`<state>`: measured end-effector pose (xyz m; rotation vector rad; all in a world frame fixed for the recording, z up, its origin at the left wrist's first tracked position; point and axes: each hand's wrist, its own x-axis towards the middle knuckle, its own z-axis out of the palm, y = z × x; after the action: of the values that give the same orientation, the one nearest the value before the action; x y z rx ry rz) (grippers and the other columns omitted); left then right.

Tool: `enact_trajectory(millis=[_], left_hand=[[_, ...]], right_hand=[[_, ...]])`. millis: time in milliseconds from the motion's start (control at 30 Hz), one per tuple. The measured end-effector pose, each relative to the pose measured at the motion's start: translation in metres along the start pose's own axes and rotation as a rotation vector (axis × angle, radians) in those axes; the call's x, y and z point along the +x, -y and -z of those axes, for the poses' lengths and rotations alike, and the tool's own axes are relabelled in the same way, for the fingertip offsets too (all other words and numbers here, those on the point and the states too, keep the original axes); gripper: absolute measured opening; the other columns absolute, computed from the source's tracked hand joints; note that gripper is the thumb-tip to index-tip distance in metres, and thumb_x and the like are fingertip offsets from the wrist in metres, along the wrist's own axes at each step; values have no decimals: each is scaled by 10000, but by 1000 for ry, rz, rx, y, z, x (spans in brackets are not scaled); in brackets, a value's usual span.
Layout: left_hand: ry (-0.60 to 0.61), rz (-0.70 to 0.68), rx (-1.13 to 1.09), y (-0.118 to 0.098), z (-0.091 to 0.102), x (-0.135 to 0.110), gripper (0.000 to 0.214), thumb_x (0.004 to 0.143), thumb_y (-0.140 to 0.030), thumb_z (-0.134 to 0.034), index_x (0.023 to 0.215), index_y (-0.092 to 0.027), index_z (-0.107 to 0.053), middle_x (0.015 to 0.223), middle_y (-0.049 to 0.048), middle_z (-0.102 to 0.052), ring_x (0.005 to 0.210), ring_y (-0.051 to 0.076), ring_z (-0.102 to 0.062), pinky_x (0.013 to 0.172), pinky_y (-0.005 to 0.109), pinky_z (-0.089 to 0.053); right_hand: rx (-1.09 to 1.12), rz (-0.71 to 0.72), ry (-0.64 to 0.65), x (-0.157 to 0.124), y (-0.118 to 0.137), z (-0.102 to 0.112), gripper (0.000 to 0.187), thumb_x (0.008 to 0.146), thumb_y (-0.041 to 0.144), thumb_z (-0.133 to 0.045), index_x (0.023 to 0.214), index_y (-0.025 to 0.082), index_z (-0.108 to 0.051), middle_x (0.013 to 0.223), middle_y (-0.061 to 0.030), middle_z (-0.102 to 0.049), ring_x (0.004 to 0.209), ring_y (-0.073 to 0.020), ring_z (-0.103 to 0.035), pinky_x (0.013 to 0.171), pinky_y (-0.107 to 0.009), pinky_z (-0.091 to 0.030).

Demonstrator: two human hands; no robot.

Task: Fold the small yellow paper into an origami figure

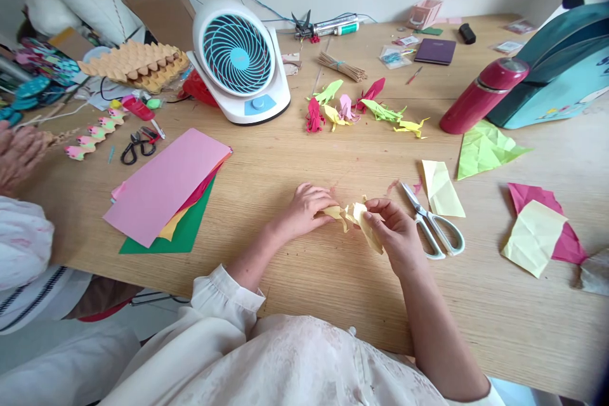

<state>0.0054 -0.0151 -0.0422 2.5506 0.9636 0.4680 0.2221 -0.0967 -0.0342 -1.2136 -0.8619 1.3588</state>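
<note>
Between my hands is a pale yellow folded paper figure (370, 236), partly cut or creased into thin limbs. My left hand (307, 208) pinches its left tip just above the table, fingers curled together. On the other side, my right hand (397, 238) grips the broader right part between thumb and fingers. White-handled scissors (432, 222) lie right beside my right hand, blades slightly apart. Past them rests a creased pale yellow paper piece (443, 189). Several finished-looking folded paper animals (380, 109) in red, yellow, green and pink sit farther back on the table.
At left lie stacked coloured sheets (171, 184), black-handled scissors (137, 147) and a co-worker's hands (19, 155). A white fan (238, 63) stands at the back. To the right are a red thermos (485, 95), a teal bag (556, 70), and green paper (490, 147).
</note>
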Motion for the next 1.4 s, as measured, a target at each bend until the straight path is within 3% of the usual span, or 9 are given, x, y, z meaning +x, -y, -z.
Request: enact_trajectory(millis=[167, 300, 467, 600, 733, 1033, 1400], left_hand=[[-53, 60, -69, -1, 4, 0, 311, 874, -335, -724, 1166, -238, -678, 1136, 48, -740, 1086, 213, -650, 1080, 428, -342], [-105, 93, -123, -1, 8, 0, 281, 870, -310, -726, 1139, -236, -693, 1131, 42, -749, 1054, 217, -656, 1045, 408, -373], [-147, 92, -312, -4, 16, 0, 277, 870, -311, -724, 1135, -232, -724, 1150, 49, -753, 1064, 224, -672, 953, 353, -449], [-135, 112, -440, -9, 22, 0, 271, 849, -326, -745, 1095, -211, -746, 1101, 62, -760, 1026, 217, -690, 901, 312, -482], [-109, 161, -486, -13, 22, 0, 262, 837, -327, -749, 1061, -192, -752, 1044, 57, -758, 973, 202, -693, 858, 291, -495], [-39, 237, -550, -14, 19, -3, 248, 838, -281, -724, 1070, -196, -747, 1088, 47, -757, 1012, 202, -691, 872, 284, -502], [-59, 121, -412, -14, 22, -2, 242, 821, -221, -746, 1063, -202, -748, 983, 37, -732, 946, 189, -661, 881, 310, -477]], right_hand=[[-30, -27, 42, -2, 0, -1, 348, 769, 460, -808, 926, 236, -592, 936, -3, -694, 735, -143, -678, 620, -248, -494], [-174, -23, 151, -3, -1, 0, 353, 788, 459, -786, 1002, 231, -622, 1010, -42, -711, 794, -158, -664, 633, -255, -496], [-373, 244, 235, -4, -2, -1, 208, 855, 334, -715, 1026, 246, -634, 1145, -61, -642, 1054, -207, -643, 888, -337, -527], [-673, 420, 223, -6, 3, -2, 171, 873, 238, -666, 1041, 256, -640, 1127, -60, -631, 1068, -218, -641, 904, -352, -521], [-762, 517, 228, -7, 6, -3, 190, 885, 181, -624, 1054, 266, -641, 1117, -47, -638, 1031, -200, -656, 896, -337, -521], [-764, 509, 145, -9, 10, -4, 174, 899, 222, -622, 1060, 272, -665, 1099, -44, -670, 994, -209, -675, 855, -330, -531], [-836, 545, 168, -8, 7, -1, 223, 935, 221, -583, 1135, 281, -662, 1131, -47, -693, 968, -205, -702, 828, -336, -545]])
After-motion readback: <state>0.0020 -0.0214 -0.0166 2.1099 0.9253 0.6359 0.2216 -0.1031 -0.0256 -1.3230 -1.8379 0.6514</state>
